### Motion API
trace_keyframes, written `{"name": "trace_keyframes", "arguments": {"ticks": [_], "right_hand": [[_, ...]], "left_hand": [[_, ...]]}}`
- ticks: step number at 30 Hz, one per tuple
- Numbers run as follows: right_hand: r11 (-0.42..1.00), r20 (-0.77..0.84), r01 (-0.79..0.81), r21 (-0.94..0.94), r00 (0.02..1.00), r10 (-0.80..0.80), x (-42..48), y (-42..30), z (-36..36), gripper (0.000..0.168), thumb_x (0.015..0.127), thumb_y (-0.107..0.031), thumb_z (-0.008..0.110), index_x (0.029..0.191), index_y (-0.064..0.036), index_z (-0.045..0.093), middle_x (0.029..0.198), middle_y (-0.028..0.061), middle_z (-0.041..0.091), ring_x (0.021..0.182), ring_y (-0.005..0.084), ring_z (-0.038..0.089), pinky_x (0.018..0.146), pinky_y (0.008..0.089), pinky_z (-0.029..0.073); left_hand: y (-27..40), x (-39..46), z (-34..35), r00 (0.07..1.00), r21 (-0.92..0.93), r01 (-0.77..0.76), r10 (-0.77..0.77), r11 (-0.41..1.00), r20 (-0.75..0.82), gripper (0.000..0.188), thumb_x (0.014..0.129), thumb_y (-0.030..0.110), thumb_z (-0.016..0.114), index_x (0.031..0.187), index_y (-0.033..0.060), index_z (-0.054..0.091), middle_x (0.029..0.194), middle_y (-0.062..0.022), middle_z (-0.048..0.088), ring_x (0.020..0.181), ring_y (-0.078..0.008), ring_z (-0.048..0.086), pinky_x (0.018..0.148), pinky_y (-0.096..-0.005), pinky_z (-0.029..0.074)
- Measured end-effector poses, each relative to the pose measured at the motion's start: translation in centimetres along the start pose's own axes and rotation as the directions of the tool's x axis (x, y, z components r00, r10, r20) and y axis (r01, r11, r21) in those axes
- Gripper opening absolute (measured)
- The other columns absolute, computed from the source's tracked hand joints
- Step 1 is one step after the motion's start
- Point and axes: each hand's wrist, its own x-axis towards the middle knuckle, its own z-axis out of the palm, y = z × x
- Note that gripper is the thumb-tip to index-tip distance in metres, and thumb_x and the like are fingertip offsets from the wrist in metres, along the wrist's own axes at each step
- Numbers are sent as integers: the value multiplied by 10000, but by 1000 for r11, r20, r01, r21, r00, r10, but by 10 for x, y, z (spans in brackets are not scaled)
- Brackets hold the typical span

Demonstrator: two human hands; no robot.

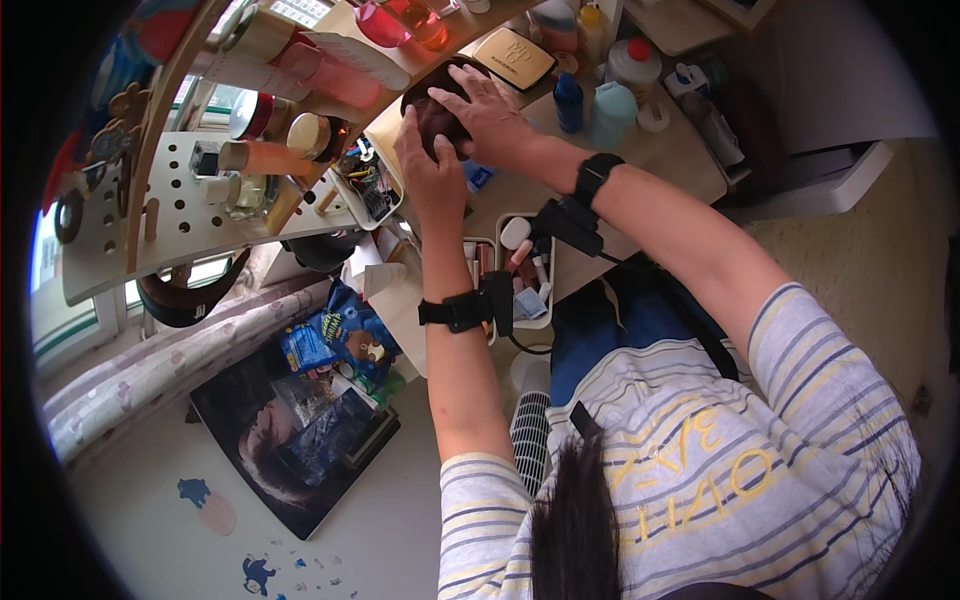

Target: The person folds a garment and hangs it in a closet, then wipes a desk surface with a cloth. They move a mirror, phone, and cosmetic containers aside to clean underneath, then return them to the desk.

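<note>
Both of my hands are on a dark, rounded object [435,124] with a glossy face, possibly a tabletop mirror. My left hand [431,169] has its fingers at the object's left edge and its thumb over the near side. From the right, my right hand [491,124] reaches across the face with spread fingers. The object's far side and support are hidden. Each wrist wears a black strap [454,311] with a small black device. Beneath my right hand lies a small blue packet [478,176]. Close to my left hand is a white bin [375,214] of small tools.
A wooden shelf [296,184] with bottles and jars crosses the upper left. A gold case [514,58], a blue bottle [568,103] and a pale teal container [613,112] stand beyond my right hand. Cosmetics fill a white tray [551,300] between my forearms. Snack bags [352,330] lie lower left.
</note>
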Motion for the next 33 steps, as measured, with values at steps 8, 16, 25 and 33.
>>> {"name": "trace_keyframes", "arguments": {"ticks": [8, 16, 25, 33], "right_hand": [[993, 280, 0, -119, 959, 34, -19, 32, 67, 609, 832, -233, 557, 1386, -74, 363, 1477, 145, 284, 1380, 285, 249, 1109, 391, 246], [990, 44, -115, 79, 993, 112, -22, 26, 64, 706, 720, -58, 595, 1379, -53, 341, 1472, 210, 235, 1374, 339, 230, 1120, 438, 209], [978, 218, -202, -44, 954, 207, -18, 29, 62, 664, 745, -38, 494, 1377, 57, 314, 1397, 281, 345, 1353, 361, 283, 1123, 379, 223], [930, 264, -358, 88, 908, 324, -3, 45, 71, 697, 750, -99, 525, 1402, 1, 300, 1343, 216, 446, 1319, 315, 354, 1087, 350, 304]], "left_hand": [[-104, 18, 51, 930, 411, -276, 134, 869, 342, 620, 848, 185, 514, 1428, 127, 302, 1443, -242, 297, 1297, -482, 297, 1078, -485, 263], [-115, 67, 60, 864, 450, -294, 33, 843, 502, 600, 837, 240, 560, 1403, 205, 365, 1442, -174, 345, 1304, -460, 313, 1053, -472, 327], [-148, 122, 45, 896, 839, 21, -383, 543, 225, 702, 777, 450, 550, 1396, 184, 352, 1378, -174, 411, 1184, -388, 481, 979, -463, 406], [-113, 91, 68, 843, 492, -372, 63, 787, 535, 574, 803, 412, 586, 1330, 214, 471, 1388, -160, 417, 1226, -397, 424, 1011, -462, 369]]}}
